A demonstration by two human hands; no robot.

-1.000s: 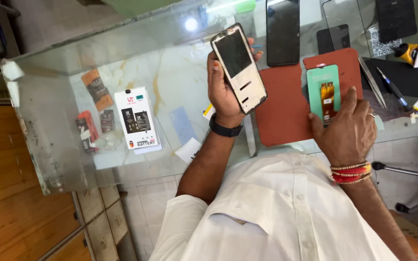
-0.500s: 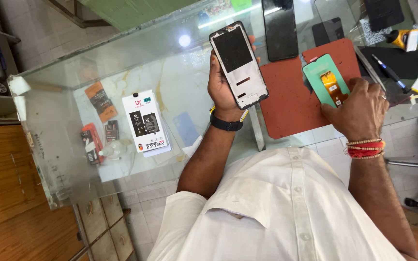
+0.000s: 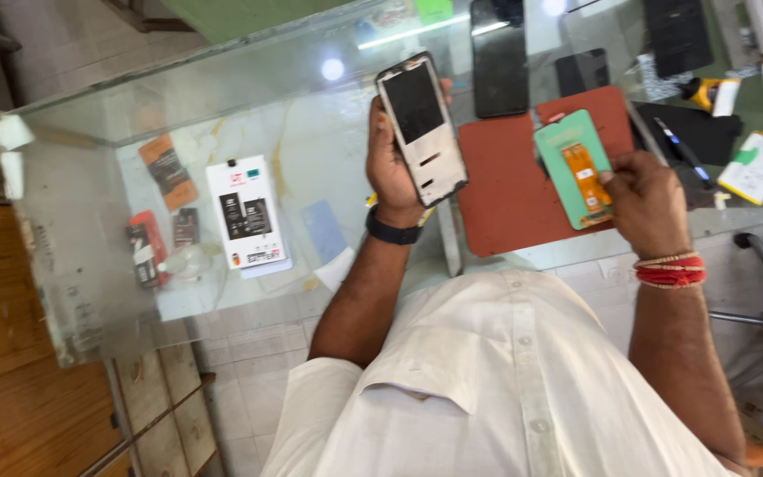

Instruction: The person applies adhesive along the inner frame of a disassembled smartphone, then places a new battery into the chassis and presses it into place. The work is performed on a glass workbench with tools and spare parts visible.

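Observation:
My left hand (image 3: pixel 390 172), with a black band on the wrist, holds an opened phone body (image 3: pixel 421 128) upright above the glass counter (image 3: pixel 311 150); its dark inner side faces me. My right hand (image 3: pixel 646 203), with red threads round the wrist, pinches the right edge of a green-backed display panel (image 3: pixel 567 163) that carries an orange flex strip. The panel lies tilted on a red-brown mat (image 3: pixel 505 194) on the counter, between my two hands.
A black phone (image 3: pixel 498 57) and a dark panel (image 3: pixel 677 35) lie at the counter's far edge. A pen (image 3: pixel 677 150) and a white flat part (image 3: pixel 757 168) lie to the right. Under the glass sit a white box (image 3: pixel 245 212) and small packets (image 3: pixel 165 168).
The view has swung a little. My left hand still holds the phone body up. My right hand has shifted to the green panel's right edge, and the panel now lies more tilted.

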